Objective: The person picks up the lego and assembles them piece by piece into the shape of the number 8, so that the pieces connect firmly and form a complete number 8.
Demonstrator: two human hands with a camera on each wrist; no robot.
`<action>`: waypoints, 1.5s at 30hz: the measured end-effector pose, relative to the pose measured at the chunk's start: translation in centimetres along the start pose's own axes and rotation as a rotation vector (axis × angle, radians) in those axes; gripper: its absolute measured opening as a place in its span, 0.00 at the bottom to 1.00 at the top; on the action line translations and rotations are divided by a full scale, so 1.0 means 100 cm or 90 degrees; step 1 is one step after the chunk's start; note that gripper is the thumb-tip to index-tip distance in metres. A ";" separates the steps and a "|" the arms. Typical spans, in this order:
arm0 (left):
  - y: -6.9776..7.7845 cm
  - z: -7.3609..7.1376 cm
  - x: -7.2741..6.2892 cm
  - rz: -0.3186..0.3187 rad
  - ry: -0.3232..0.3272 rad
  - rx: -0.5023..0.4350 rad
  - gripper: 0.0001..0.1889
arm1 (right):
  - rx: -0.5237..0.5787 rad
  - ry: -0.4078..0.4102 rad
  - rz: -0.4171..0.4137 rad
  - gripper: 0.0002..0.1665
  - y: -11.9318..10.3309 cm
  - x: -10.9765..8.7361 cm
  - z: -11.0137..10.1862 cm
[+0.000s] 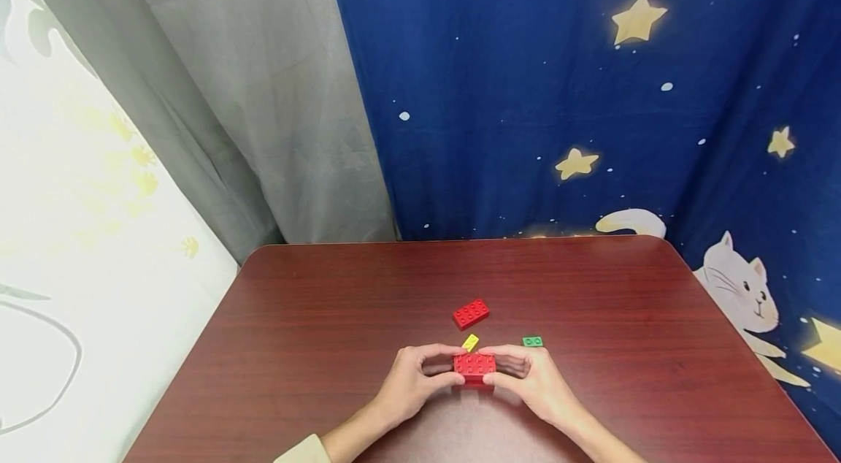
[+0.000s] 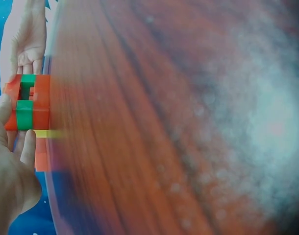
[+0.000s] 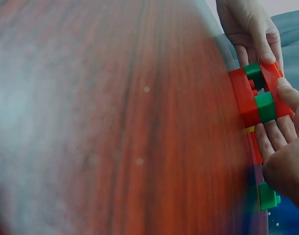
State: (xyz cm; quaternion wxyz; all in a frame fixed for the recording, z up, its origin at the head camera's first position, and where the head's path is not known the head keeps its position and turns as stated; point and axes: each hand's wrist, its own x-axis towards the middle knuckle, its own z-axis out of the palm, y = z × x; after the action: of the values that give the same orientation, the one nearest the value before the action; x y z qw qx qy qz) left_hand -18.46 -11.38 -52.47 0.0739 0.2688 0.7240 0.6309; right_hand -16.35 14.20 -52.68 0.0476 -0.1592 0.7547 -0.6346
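In the head view, toward six o'clock, the left hand (image 1: pixel 410 384) at nine and right hand (image 1: pixel 542 384) at three pinch a red-topped brick stack (image 1: pixel 474 366) at the tabletop (image 1: pixel 315 317). Toward twelve from it lie a yellow brick (image 1: pixel 470 343), then a loose red brick (image 1: pixel 471 314); a loose green brick (image 1: pixel 532 341) sits at two.

In the left wrist view, at nine o'clock, green blocks (image 2: pixel 24 115) separate the stack's two red layers.

In the right wrist view, near three, both thumbs press the upper layer (image 3: pixel 275 84).

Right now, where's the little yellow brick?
In the head view, the yellow brick lies on the table between the held red-and-green stack and the loose red brick beyond, with a loose green brick to its right.
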 end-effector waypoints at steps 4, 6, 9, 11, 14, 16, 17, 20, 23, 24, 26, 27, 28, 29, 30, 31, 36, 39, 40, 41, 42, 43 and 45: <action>0.001 0.000 0.001 0.000 0.002 0.005 0.20 | 0.017 -0.002 -0.007 0.22 0.002 0.000 0.000; 0.001 0.000 0.001 0.002 0.004 0.006 0.20 | 0.022 -0.002 -0.017 0.22 0.002 -0.001 0.000; 0.001 0.001 0.002 0.002 0.004 0.007 0.20 | 0.022 0.002 -0.028 0.21 0.002 -0.002 0.001; 0.001 0.001 0.002 0.000 0.003 0.008 0.20 | 0.019 0.005 -0.033 0.21 0.003 -0.002 0.001; 0.001 0.001 0.001 -0.003 0.003 0.008 0.20 | 0.018 0.004 -0.034 0.21 0.004 -0.003 0.002; 0.001 0.001 0.000 -0.006 0.005 0.009 0.21 | 0.019 0.002 -0.037 0.21 0.005 -0.004 0.003; 0.001 0.001 0.000 -0.006 0.005 0.009 0.21 | 0.019 0.000 -0.040 0.20 0.005 -0.004 0.003; 0.001 0.001 0.000 -0.007 0.007 0.011 0.21 | 0.016 0.001 -0.051 0.20 0.005 -0.004 0.003; 0.001 0.001 0.000 -0.008 0.008 0.013 0.21 | 0.016 0.003 -0.057 0.20 0.005 -0.004 0.004; 0.001 0.001 0.000 -0.008 0.008 0.013 0.21 | 0.016 0.004 -0.057 0.20 0.006 -0.003 0.004; 0.001 0.001 0.000 -0.009 0.007 0.013 0.21 | 0.016 0.004 -0.061 0.20 0.006 -0.003 0.004; 0.001 0.001 0.000 -0.010 0.007 0.013 0.21 | 0.018 0.003 -0.060 0.20 0.006 -0.003 0.004; 0.001 0.001 0.000 -0.011 0.007 0.012 0.21 | 0.019 0.003 -0.060 0.20 0.006 -0.003 0.004; 0.001 0.001 -0.001 -0.012 0.008 0.012 0.21 | 0.019 0.002 -0.062 0.20 0.006 -0.003 0.004; 0.002 0.001 -0.001 -0.013 0.008 0.012 0.21 | 0.018 0.001 -0.064 0.20 0.006 -0.003 0.004; 0.002 0.001 -0.001 -0.014 0.008 0.012 0.21 | 0.018 0.001 -0.064 0.20 0.006 -0.003 0.004; 0.003 0.001 -0.001 -0.010 0.012 0.011 0.21 | 0.013 0.006 -0.061 0.20 0.005 -0.003 0.004; 0.002 0.001 -0.001 -0.010 0.011 0.010 0.21 | 0.006 0.009 -0.062 0.20 0.004 -0.003 0.003; 0.002 0.001 -0.001 -0.010 0.011 0.010 0.21 | 0.006 0.007 -0.062 0.20 0.004 -0.003 0.003; 0.002 0.001 -0.001 -0.010 0.010 0.010 0.21 | 0.006 0.004 -0.060 0.20 0.003 -0.002 0.003; 0.002 0.001 -0.001 -0.010 0.008 0.011 0.21 | 0.005 0.001 -0.057 0.20 0.002 -0.002 0.002; 0.002 0.001 -0.001 -0.009 0.007 0.013 0.21 | 0.004 -0.003 -0.052 0.20 0.001 -0.002 0.001; 0.002 0.001 0.000 -0.006 0.005 0.019 0.21 | 0.000 -0.009 -0.041 0.21 -0.001 -0.002 0.000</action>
State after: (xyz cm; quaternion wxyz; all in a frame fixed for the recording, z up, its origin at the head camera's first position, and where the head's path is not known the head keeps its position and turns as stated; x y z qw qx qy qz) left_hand -18.36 -11.23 -52.30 0.0699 0.2642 0.7348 0.6208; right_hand -16.15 14.20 -52.61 0.0323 -0.1877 0.7487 -0.6349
